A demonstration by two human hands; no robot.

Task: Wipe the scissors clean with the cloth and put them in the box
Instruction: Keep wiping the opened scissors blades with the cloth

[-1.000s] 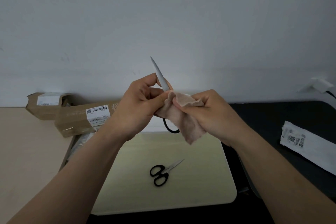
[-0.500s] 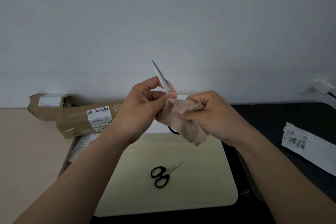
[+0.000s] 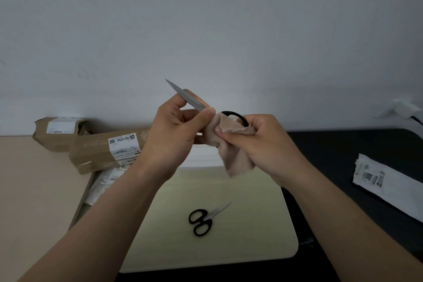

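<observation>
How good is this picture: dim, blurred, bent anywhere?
Head view: dim, even light, no glare on the held scissors; cloth, left hand and right hand look sharp; the wide lens stretches the forearms toward the lower corners.

Raised scissors [image 3: 190,99] — beige cloth [image 3: 235,160] against them

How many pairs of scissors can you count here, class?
2. The raised scissors are held by the left hand and the right hand, partly wrapped in the cloth; the small scissors lie on the pale mat. Others may be hidden.
</observation>
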